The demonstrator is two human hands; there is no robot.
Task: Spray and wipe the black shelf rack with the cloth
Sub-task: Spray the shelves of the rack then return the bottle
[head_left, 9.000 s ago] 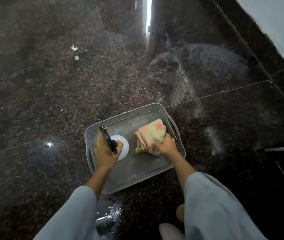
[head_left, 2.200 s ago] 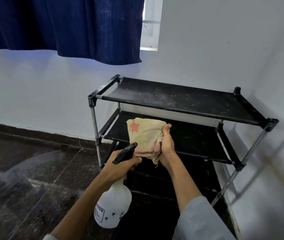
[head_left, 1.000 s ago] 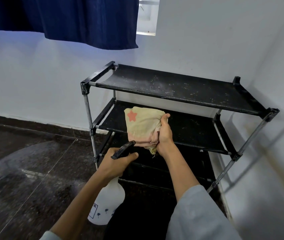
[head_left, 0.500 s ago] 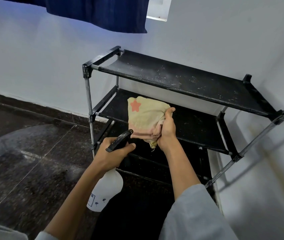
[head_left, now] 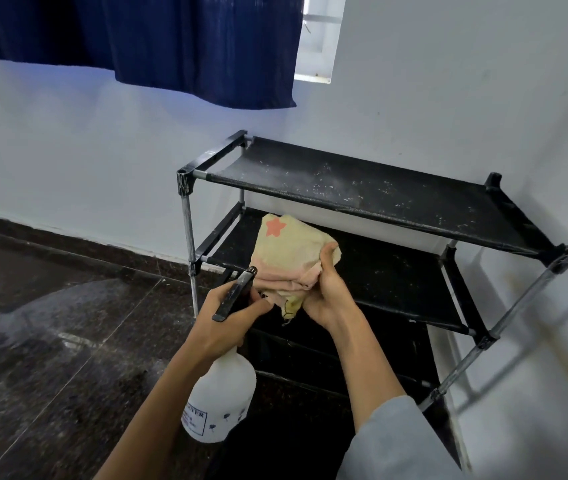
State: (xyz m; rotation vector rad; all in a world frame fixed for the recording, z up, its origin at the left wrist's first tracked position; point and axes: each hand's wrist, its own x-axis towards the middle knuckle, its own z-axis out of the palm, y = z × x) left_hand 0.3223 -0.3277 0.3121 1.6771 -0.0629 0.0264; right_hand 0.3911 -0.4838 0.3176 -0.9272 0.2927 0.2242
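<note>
The black shelf rack (head_left: 372, 192) stands against the white wall, its top shelf dotted with white specks and dust. My left hand (head_left: 227, 323) grips the black trigger head of a white spray bottle (head_left: 222, 400), which hangs below the hand, nozzle aimed at the cloth. My right hand (head_left: 327, 296) holds a bunched yellow and pink cloth (head_left: 289, 258) with a red star, in front of the rack's middle shelf. The two hands are close together, almost touching.
A dark polished stone floor (head_left: 50, 341) spreads to the left. A dark blue curtain (head_left: 171, 43) hangs above, beside a window opening (head_left: 320, 36). The white wall (head_left: 535, 341) closes in on the rack's right side.
The view has tilted up and left, so the rack sits further right in the frame. Both hands still hold the bottle and cloth, now slightly closer together.
</note>
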